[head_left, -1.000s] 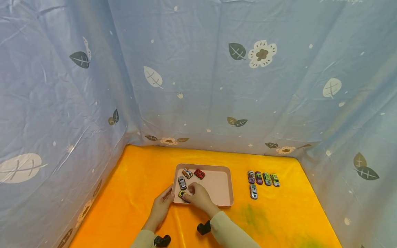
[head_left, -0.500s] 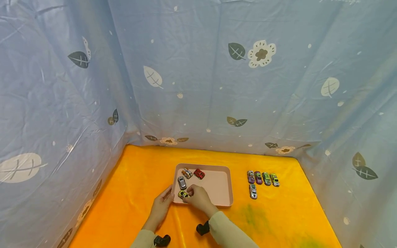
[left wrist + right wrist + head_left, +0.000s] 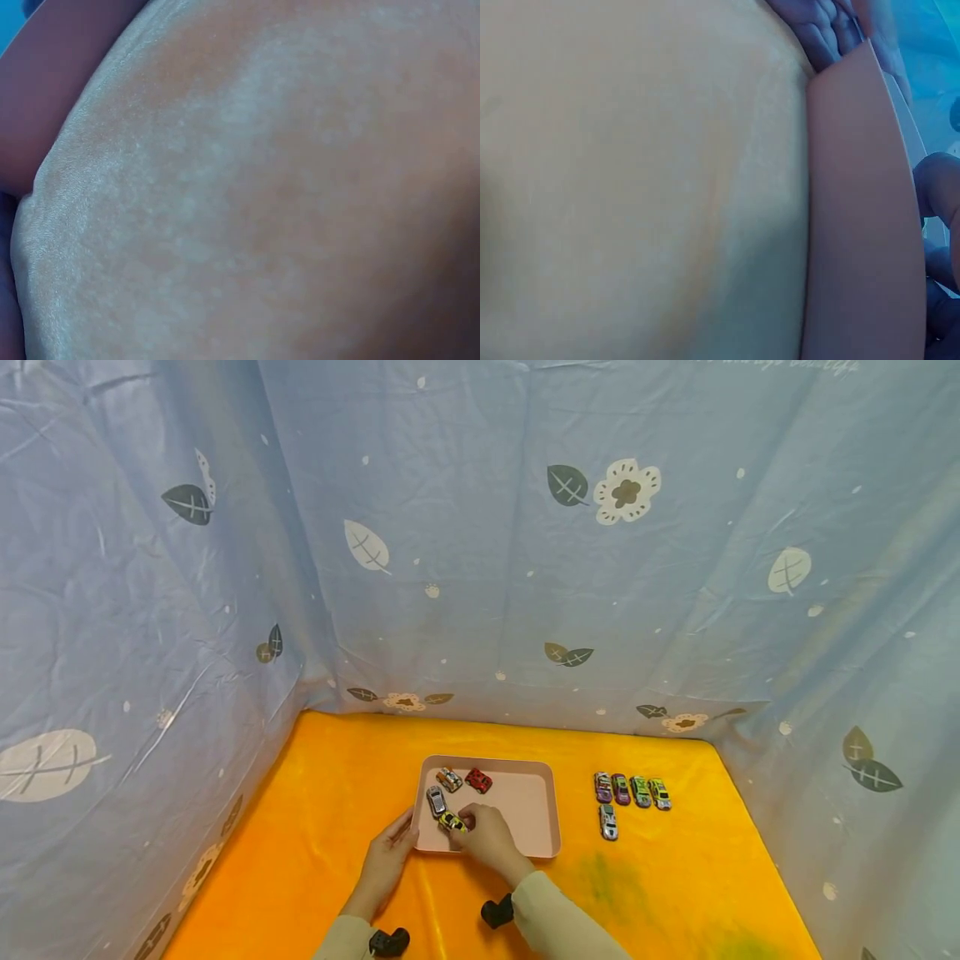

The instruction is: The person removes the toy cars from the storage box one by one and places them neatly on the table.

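Note:
In the head view, my right hand reaches over the near side of a pale pink tray and pinches a yellow and black toy car. This car sits at an angle, right at the near end of a silver toy car. Behind them in the tray are an orange and white toy car and a red toy car. My left hand grips the tray's near left corner. In the right wrist view the tray wall hides most of the right hand.
Right of the tray, several toy cars stand side by side on the yellow cloth, among them a purple one and a green one. A silver and white toy car is in front of them. Patterned blue curtains enclose the table.
The yellow toy car has shifted right and away from the tray's near left corner and turned, with my right hand on it. My left hand stays at the tray.

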A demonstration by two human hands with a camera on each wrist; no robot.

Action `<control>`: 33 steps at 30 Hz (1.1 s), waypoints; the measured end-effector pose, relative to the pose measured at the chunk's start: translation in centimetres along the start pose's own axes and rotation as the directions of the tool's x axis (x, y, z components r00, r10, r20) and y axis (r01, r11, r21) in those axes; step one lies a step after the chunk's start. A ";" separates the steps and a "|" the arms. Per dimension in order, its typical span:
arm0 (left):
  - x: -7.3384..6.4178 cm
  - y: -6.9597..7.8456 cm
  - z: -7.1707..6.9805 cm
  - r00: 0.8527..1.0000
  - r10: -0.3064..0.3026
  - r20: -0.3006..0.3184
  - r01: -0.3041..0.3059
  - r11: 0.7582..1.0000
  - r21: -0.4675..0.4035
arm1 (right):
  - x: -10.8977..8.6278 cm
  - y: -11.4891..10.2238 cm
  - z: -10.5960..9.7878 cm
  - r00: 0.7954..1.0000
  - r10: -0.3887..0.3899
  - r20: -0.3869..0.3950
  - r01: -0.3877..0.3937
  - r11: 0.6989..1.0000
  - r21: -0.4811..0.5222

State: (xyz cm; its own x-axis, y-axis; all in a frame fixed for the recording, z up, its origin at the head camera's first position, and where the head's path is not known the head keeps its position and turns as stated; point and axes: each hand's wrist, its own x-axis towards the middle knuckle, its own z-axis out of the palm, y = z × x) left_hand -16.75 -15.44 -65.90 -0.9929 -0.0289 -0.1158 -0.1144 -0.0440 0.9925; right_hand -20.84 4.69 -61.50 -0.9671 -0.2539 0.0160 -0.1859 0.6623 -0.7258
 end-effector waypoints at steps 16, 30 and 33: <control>0.1 0.2 0.1 0.999 -0.028 -0.027 0.029 0.999 0.017 | -0.5 2.3 -5.3 0.983 0.072 -0.169 -0.060 0.995 0.078; -0.1 0.5 0.1 0.999 -0.030 -0.019 0.031 0.999 0.023 | -2.2 5.8 -10.5 0.934 0.119 -0.337 -0.073 0.987 0.145; -0.2 0.6 0.1 0.999 -0.027 -0.016 0.028 1.000 0.013 | -2.7 6.8 -11.5 0.928 0.131 -0.349 -0.090 0.987 0.131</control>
State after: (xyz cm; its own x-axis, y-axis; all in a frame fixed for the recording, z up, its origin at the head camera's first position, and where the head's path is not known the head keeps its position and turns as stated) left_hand -16.66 -15.34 -65.30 -0.9887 -0.0437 -0.1435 -0.1422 -0.0314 0.9893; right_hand -21.49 17.96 -58.55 -0.9823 0.0976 0.1597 -0.0733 0.5845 -0.8081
